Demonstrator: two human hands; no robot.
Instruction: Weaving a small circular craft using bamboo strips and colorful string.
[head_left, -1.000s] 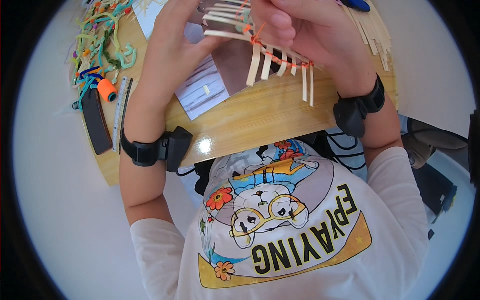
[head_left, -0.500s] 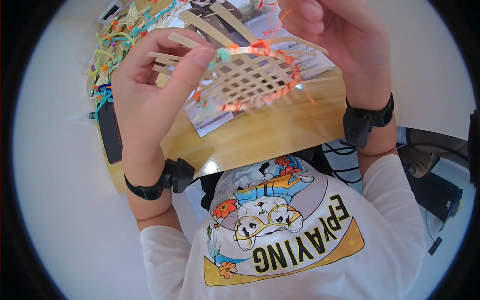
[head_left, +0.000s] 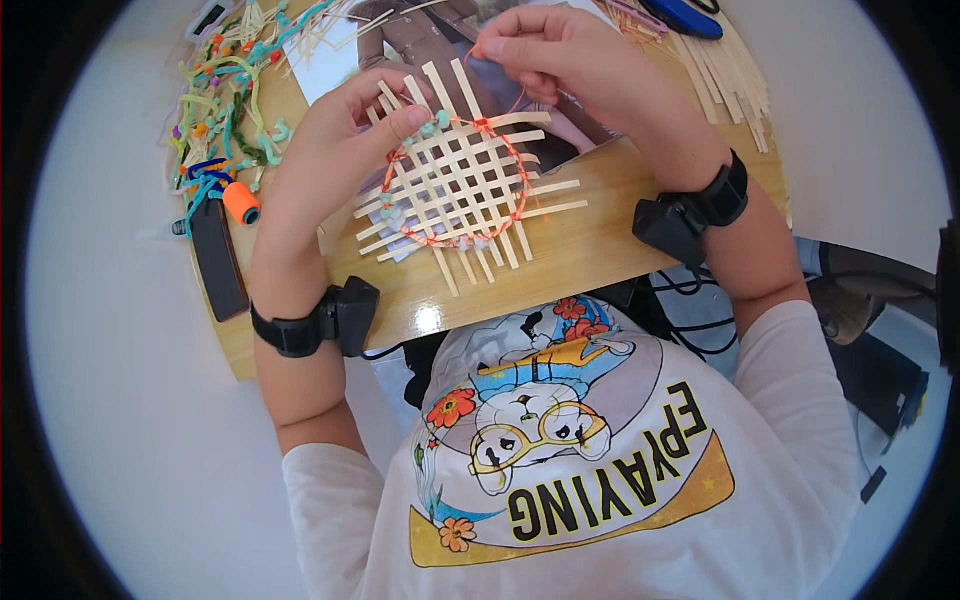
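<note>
Woven disc (head_left: 455, 190) over glossy wooden table (head_left: 570, 240), pale floor (head_left: 150, 420) beside: left grip (head_left: 335, 150) pinches it, right grip (head_left: 580, 58) orange thread (head_left: 519, 100).

glossy wood-grained table (head_left: 560, 245), matt wooden weave (head_left: 457, 185)

Room b/w woven pc (head_left: 455, 180) & R forearm (head_left: 765, 235); phone (head_left: 218, 260) blocks L, loose strips (head_left: 735, 85) R.

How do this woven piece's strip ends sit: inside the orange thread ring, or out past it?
Out past it: pale strip ends jut beyond the orange thread ring at right and below; the left hand hides some.
</note>
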